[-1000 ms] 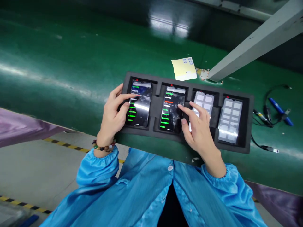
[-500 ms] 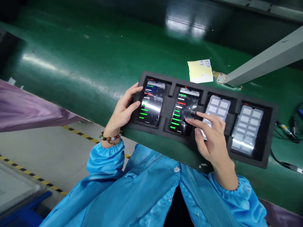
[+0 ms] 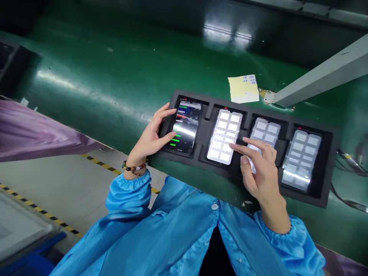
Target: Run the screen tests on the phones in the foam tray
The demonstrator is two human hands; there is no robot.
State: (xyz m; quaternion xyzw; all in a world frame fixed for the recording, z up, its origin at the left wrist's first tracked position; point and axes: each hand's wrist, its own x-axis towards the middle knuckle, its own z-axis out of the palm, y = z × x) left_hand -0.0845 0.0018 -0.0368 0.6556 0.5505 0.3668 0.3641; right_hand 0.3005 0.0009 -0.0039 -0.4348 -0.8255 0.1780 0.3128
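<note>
A dark foam tray (image 3: 203,136) holds several smartphones in a row of cutouts. The leftmost smartphone (image 3: 186,124) shows green, white and red text on black. My left hand (image 3: 152,136) lies at the tray's left end, fingers spread, thumb tip over that phone's left edge. Bright white blocks fill the screen of the second smartphone (image 3: 222,134). My right hand (image 3: 260,163) is open above the tray, index fingertip at that screen's right side. Partly beneath this hand lies a third smartphone (image 3: 266,132) with paler blocks. The rightmost smartphone (image 3: 301,157) shows similar blocks.
The tray lies near the front edge of a green worktable (image 3: 120,84). Behind it are a yellow note (image 3: 243,90) with blue writing and a slanted grey post (image 3: 322,73). Cables (image 3: 349,161) lie to the right. Purple cloth (image 3: 37,134) hangs at left.
The second phone's screen has switched from coloured text lines to white blocks. My right index finger has shifted slightly right, and my left thumb reaches a little further onto the leftmost phone.
</note>
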